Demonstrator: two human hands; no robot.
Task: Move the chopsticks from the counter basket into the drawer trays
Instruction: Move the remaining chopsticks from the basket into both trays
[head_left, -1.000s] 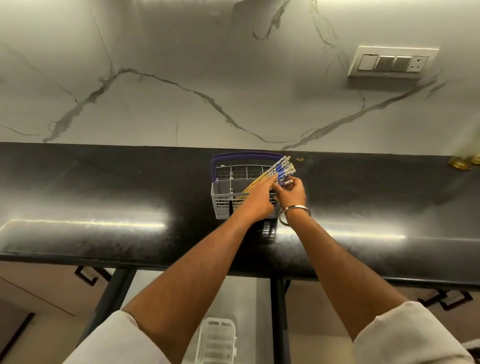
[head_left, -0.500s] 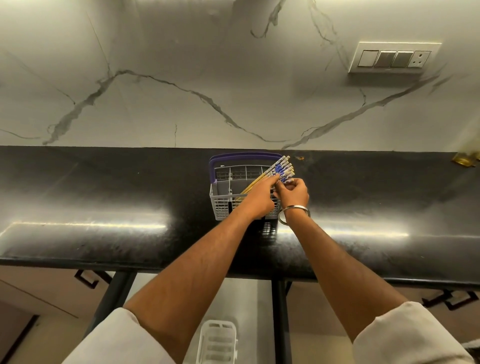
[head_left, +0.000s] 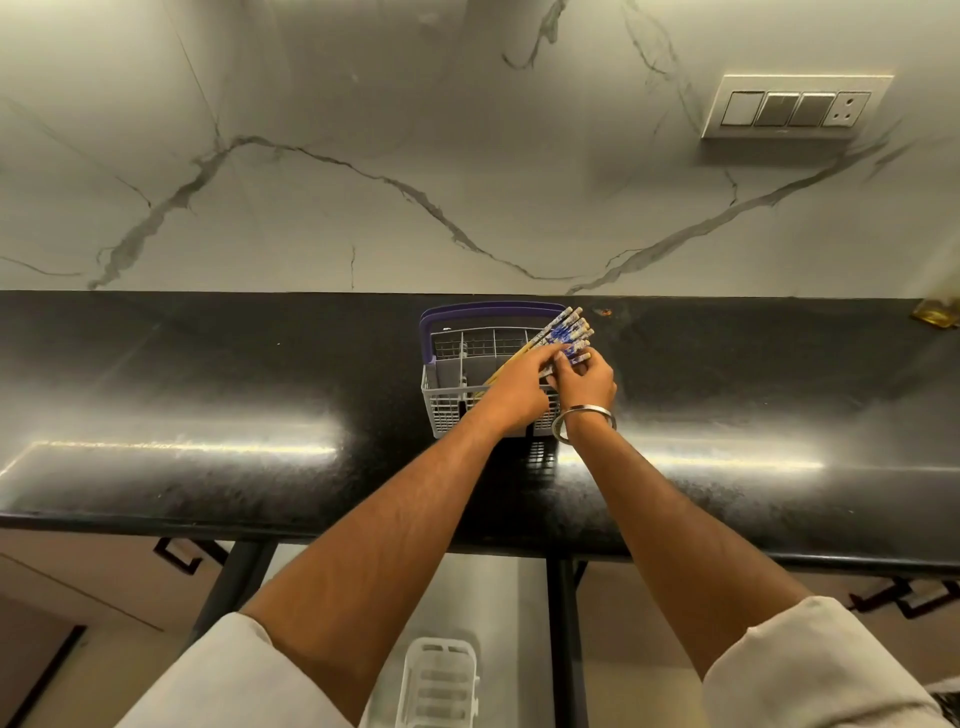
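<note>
Head view showed the chopsticks (head_left: 563, 335) bunched in the basket (head_left: 441, 405), leaning with their long axis running from low left inside the basket up to the right, patterned ends fanned above the far right rim. Both hands met at that bundle. The left hand (head_left: 519, 387) lay across the shafts with fingers fairly straight, its grip released and only touching. The right hand (head_left: 584, 382), a bangle (head_left: 582, 421) on its wrist, was just beside the patterned ends with fingers curled round them, grasping the bundle. Judging from this, the right hand was the nearer one to lift along that slant. The basket stood on the black desk (head_left: 208, 415); below the desk's edge a white tray (head_left: 439, 680) showed in the open drawer, well apart from the chopsticks.
</note>
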